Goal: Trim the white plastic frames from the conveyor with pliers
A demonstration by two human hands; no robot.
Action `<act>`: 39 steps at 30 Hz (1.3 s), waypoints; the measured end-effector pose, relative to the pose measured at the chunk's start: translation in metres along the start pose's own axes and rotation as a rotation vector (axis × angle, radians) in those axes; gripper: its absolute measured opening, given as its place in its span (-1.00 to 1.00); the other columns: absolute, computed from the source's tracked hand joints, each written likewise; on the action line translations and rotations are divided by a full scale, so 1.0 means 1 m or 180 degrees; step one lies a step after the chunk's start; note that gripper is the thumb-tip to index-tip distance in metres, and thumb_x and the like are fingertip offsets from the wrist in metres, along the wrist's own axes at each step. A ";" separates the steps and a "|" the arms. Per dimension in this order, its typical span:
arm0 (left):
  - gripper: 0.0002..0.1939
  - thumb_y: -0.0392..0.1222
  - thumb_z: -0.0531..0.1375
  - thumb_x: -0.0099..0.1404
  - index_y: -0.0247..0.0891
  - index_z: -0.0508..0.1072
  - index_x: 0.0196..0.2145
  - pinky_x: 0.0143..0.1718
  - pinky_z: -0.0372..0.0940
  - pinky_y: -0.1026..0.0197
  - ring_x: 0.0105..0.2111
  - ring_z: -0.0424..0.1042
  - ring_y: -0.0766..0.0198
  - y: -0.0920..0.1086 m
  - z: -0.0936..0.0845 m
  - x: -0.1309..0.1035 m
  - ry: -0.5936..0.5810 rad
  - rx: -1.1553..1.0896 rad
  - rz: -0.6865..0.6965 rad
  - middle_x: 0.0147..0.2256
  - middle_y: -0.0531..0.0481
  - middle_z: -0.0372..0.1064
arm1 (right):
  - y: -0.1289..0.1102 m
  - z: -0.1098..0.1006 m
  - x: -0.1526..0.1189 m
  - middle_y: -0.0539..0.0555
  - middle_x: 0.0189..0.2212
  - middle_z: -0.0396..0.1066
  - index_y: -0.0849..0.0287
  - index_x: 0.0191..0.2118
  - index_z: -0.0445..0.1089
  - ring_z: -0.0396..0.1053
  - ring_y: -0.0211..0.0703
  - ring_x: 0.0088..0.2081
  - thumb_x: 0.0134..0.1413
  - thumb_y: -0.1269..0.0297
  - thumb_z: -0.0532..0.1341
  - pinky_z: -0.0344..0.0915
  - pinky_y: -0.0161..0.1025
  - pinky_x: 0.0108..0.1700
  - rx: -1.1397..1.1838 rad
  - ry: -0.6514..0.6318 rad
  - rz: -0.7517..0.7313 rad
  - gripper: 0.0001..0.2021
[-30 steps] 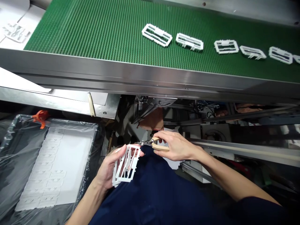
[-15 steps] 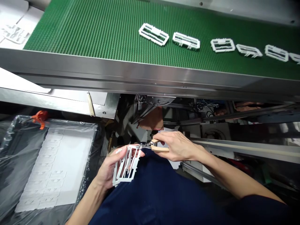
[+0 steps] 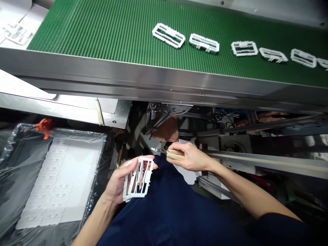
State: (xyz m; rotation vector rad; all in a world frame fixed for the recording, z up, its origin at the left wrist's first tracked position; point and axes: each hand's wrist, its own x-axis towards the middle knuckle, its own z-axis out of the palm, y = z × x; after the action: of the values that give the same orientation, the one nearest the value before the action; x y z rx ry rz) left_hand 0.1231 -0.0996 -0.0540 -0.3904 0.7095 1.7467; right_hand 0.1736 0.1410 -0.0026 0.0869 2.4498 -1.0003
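My left hand (image 3: 118,182) is closed on white plastic frames (image 3: 140,195), apparently two overlapping, with the thumb across their upper left part. Wrapped round the handles of a pair of nippers (image 3: 175,154) is my right hand (image 3: 192,156). The handles are pressed together, and the metal jaws point left, above the frames' top edge and apart from it. Several similar white frames (image 3: 168,35) lie in a row on the green conveyor belt (image 3: 102,34) beyond my hands.
A metal rail (image 3: 164,77) borders the belt. At lower left, a plastic-lined tray (image 3: 102,147) holds rows of flat white parts (image 3: 47,184); an orange clamp (image 3: 44,127) grips its edge. A cutter (image 3: 99,112) lies on the metal table nearby. Machine bars (image 3: 266,162) stand at right.
The nippers have moved up off the frames' top edge, and their handles have come together. My left hand still holds the frames in nearly the same place.
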 end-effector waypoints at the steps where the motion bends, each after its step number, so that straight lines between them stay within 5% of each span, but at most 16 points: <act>1: -0.63 -0.12 0.17 0.23 -0.43 0.45 -0.09 -0.54 0.35 0.36 -0.49 0.45 0.25 0.001 0.000 0.001 -0.0008 -0.0042 0.0018 -0.24 -0.26 0.50 | 0.002 0.003 0.001 -0.06 -0.49 0.30 0.17 -0.32 0.32 0.18 -0.34 -0.49 0.04 0.09 0.16 0.06 -0.37 -0.43 0.0238 0.0079 0.0161 -0.77; 6: -0.66 -0.23 0.08 0.29 -0.39 0.39 -0.01 -0.46 0.40 0.30 -0.41 0.47 0.21 0.005 -0.001 0.008 0.0021 -0.0299 0.0210 -0.17 -0.29 0.46 | -0.002 0.026 0.005 -0.07 -0.51 0.26 0.18 -0.34 0.22 0.18 -0.35 -0.52 0.05 0.08 0.17 0.12 -0.37 -0.47 0.1481 0.0301 0.0739 -0.75; 14: -0.68 -0.31 0.00 0.31 -0.39 0.38 -0.02 -0.41 0.41 0.24 -0.36 0.47 0.18 0.011 -0.006 0.026 0.0128 -0.0536 0.0796 -0.15 -0.28 0.45 | -0.029 0.071 0.015 -0.07 -0.46 0.29 0.17 -0.30 0.19 0.35 -0.29 -0.44 -0.02 0.27 0.25 0.27 -0.34 -0.38 0.3075 0.0359 0.0484 -0.78; 17: -0.68 -0.29 -0.02 0.34 -0.39 0.38 -0.02 -0.41 0.41 0.24 -0.37 0.47 0.20 0.012 -0.003 0.030 0.0143 -0.0656 0.0869 -0.17 -0.27 0.46 | -0.030 0.074 0.018 -0.10 -0.47 0.26 0.17 -0.32 0.20 0.31 -0.35 -0.48 -0.03 0.33 0.25 0.28 -0.34 -0.36 0.3113 0.0645 0.0388 -0.81; 21: -0.57 -0.02 -0.06 0.36 -0.39 0.39 -0.05 -0.50 0.42 0.17 -0.49 0.47 0.17 0.015 0.002 0.037 0.0206 -0.0700 0.0803 -0.21 -0.25 0.47 | -0.030 0.072 0.021 -0.11 -0.49 0.24 0.17 -0.32 0.20 0.30 -0.35 -0.51 -0.09 0.32 0.29 0.27 -0.34 -0.39 0.3235 0.0710 0.0378 -0.76; 29: -0.45 0.20 -0.05 0.28 -0.29 0.39 -0.06 -0.36 0.44 0.09 -0.34 0.48 0.09 0.012 0.001 0.046 0.0221 -0.0996 0.0729 -0.31 -0.16 0.46 | -0.036 0.084 0.035 -0.08 -0.50 0.27 0.16 -0.34 0.18 0.27 -0.31 -0.49 -0.09 0.37 0.22 0.25 -0.35 -0.39 0.2696 0.0716 0.0535 -0.82; 33: -0.60 0.01 0.18 0.22 -0.14 0.35 -0.01 -0.41 0.41 0.20 -0.41 0.47 0.18 0.009 0.001 0.049 0.0631 -0.0738 0.0785 -0.38 -0.04 0.43 | -0.046 0.080 0.039 -0.04 -0.44 0.35 0.12 -0.31 0.23 0.31 -0.26 -0.42 -0.06 0.36 0.15 0.21 -0.36 -0.37 0.1722 0.0985 0.0443 -0.87; 36: -0.68 -0.17 0.33 0.05 -0.14 0.44 -0.20 -0.53 0.34 0.32 -0.51 0.41 0.28 0.028 0.006 0.042 0.0979 -0.0482 0.1079 -0.46 0.04 0.37 | -0.040 0.080 0.037 -0.04 -0.50 0.36 0.10 -0.29 0.25 0.32 -0.23 -0.44 -0.09 0.30 0.17 0.20 -0.36 -0.36 0.1242 0.1377 0.0563 -0.84; 39: -0.70 -0.13 0.41 -0.14 -0.09 0.45 -0.41 -0.66 0.20 0.37 -0.65 0.26 0.37 0.079 0.030 0.009 0.0848 0.0068 0.1816 -0.57 0.11 0.30 | -0.021 0.082 0.036 -0.01 -0.54 0.35 0.12 -0.28 0.27 0.32 -0.21 -0.48 -0.05 0.15 0.15 0.22 -0.37 -0.41 0.1236 0.2055 0.0757 -0.79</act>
State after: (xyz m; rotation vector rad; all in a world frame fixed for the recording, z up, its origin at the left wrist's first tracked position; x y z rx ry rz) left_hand 0.0480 -0.0872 -0.0159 -0.4387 1.1086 2.2423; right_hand 0.1710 0.0659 -0.0558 0.9379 2.6479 -1.4940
